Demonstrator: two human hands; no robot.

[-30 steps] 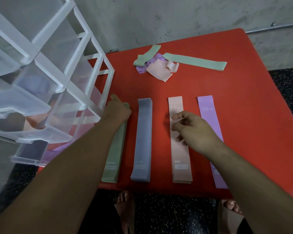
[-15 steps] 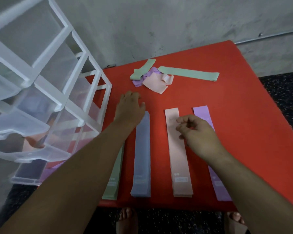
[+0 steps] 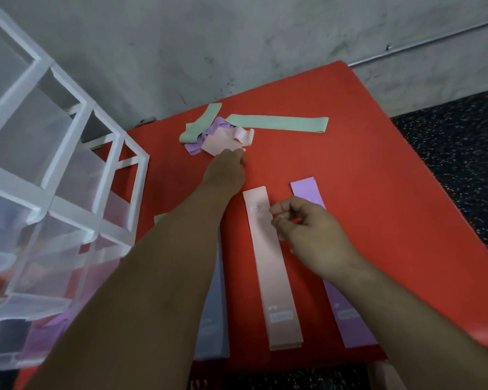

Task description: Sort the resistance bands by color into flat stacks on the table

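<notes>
Pink crumpled elastic band [image 3: 223,139] touches the left hand [image 3: 225,173], grip unclear; right hand [image 3: 307,230] hovers loosely curled, empty.

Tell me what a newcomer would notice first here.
The bright red table dominates, with a tangled heap of bands at its far side, where the left hand reaches a loose pink band. Nearer, a pink stack and a purple stack lie side by side, the right hand loosely curled over the pink one. A clear drawer unit fills the left.
</notes>
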